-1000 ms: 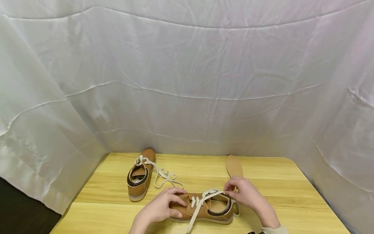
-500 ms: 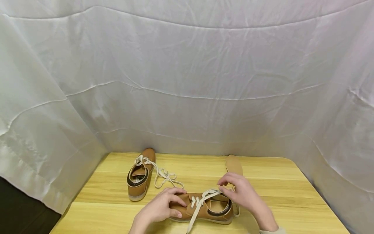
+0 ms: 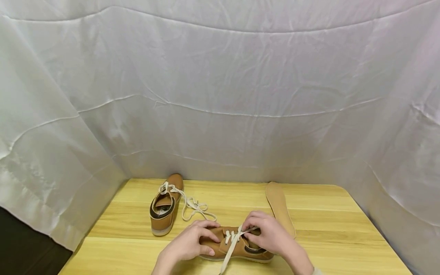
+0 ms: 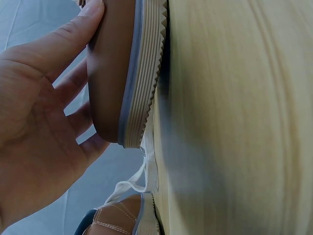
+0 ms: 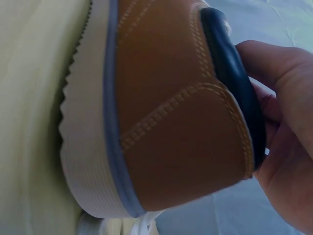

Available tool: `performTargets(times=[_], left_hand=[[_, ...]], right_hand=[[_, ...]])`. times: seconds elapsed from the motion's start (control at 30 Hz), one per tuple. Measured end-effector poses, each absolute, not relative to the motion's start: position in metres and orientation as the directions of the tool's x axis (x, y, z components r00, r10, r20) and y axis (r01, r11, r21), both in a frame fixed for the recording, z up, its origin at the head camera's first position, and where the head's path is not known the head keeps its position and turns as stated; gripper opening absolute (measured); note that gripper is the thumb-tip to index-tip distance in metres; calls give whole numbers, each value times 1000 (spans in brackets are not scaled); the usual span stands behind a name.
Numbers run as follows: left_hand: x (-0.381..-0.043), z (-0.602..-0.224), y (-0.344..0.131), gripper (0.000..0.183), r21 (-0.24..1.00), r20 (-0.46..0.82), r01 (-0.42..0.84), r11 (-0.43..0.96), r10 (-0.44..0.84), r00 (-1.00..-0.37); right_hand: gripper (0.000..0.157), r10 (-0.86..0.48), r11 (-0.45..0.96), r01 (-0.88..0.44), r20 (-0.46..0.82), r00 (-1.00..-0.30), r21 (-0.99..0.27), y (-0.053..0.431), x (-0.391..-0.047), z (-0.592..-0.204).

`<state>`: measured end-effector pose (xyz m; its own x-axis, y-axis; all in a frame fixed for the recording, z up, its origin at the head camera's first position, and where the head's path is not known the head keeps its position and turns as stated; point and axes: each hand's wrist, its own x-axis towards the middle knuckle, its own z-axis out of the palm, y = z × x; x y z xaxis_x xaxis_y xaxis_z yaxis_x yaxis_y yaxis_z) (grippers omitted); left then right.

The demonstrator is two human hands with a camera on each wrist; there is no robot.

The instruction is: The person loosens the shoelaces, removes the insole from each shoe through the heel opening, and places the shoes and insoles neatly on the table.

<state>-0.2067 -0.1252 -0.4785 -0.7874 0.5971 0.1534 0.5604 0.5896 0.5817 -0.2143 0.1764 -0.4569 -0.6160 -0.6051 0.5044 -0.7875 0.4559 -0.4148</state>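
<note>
In the head view a brown lace-up shoe [image 3: 237, 253] lies sideways on the table, toe to the left, with dark padding round its collar. My left hand [image 3: 189, 241] holds its toe end; the left wrist view has thumb [image 4: 73, 32] and fingers on opposite sides of the toe. My right hand [image 3: 266, 233] is over the shoe opening, its curled fingertips pinching the cream shoelace [image 3: 229, 255] near the top eyelets. Those fingertips are behind the collar [image 5: 230, 73] in the right wrist view. One lace end hangs over the shoe's near side.
A matching brown shoe [image 3: 163, 217] stands at the back left, its loose shoelace [image 3: 195, 208] trailing right across the wooden table [image 3: 330, 229]. A tan insole [image 3: 279, 206] lies behind my right hand. Grey fabric [image 3: 220, 84] hangs round the back and sides.
My right hand has moved left from the heel side to the laces, drawing in the far lace and uncovering more of the insole. The left hand and the shoe have stayed in place.
</note>
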Motion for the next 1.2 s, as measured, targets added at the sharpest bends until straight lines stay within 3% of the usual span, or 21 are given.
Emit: performTargets(times=[0.6,0.9,1.2], left_hand=[[-206,-477,-125,26,588,160,563,580,600,-784],[-206,-477,-125,26,600,144,551,580,599,-788],[-206,-476,-125,26,601,140,547,583,597,-790]], right_hand=[[32,-527,477,-810,628,-573,-340,190,-220,-453],[32,-446,592,-717,592,-671,-367,215,-226,-451],[25,-469,676,-610,398,-788,-413,227,-226,-448]])
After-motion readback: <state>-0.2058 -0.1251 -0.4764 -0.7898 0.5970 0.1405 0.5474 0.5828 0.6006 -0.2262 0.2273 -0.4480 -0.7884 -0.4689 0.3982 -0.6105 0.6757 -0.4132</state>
